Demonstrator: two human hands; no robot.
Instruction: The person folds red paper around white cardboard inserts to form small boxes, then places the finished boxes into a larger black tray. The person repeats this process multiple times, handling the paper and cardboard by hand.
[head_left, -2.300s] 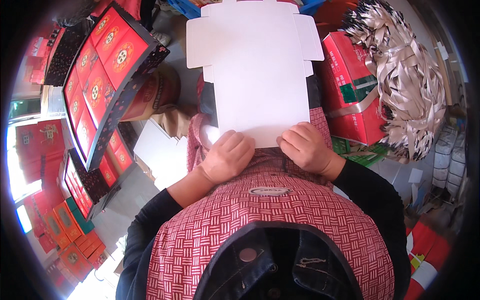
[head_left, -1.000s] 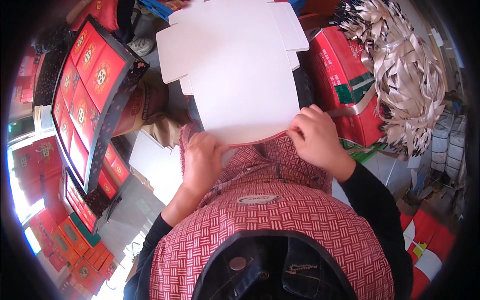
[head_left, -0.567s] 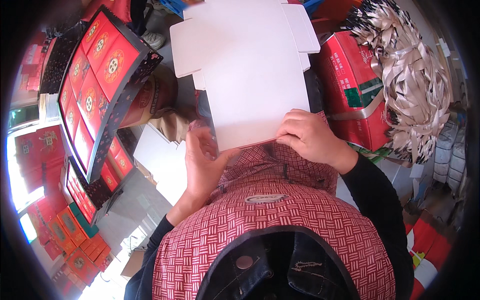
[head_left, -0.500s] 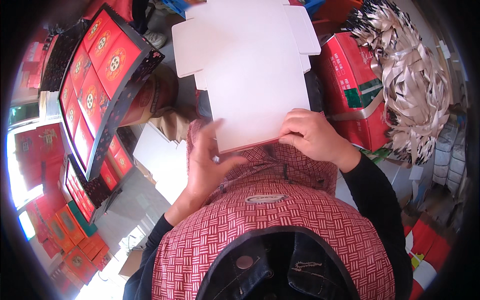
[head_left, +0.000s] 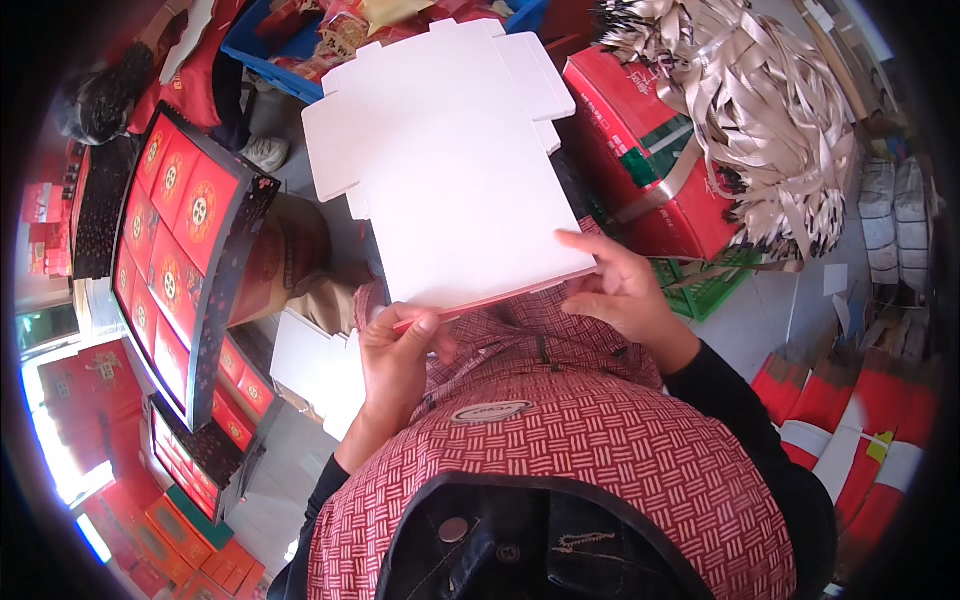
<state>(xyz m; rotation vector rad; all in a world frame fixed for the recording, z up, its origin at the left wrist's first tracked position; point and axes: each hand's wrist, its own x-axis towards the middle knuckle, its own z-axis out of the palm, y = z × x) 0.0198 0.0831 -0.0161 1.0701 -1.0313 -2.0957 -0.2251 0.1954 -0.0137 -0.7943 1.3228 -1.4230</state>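
Note:
A large flat white cardboard box blank (head_left: 450,160), with flaps along its far edges and a red underside showing at its near edge, lies on my lap. My left hand (head_left: 395,355) pinches the near left corner of the blank between thumb and fingers. My right hand (head_left: 620,290) rests at the near right corner, fingers pressed on the top face and edge. My red-and-white patterned apron (head_left: 560,450) lies below both hands.
A tall stack of red-and-black decorated boxes (head_left: 185,260) stands at my left. More white blanks (head_left: 315,365) lie beside my left knee. A red carton (head_left: 650,150) and a heap of pale paper strips (head_left: 760,120) are at the right. A blue crate (head_left: 290,40) sits beyond.
The blank has turned slightly counter-clockwise. My left hand has gone from lying flat under the near edge to pinching its left corner. My right hand stays at the right corner.

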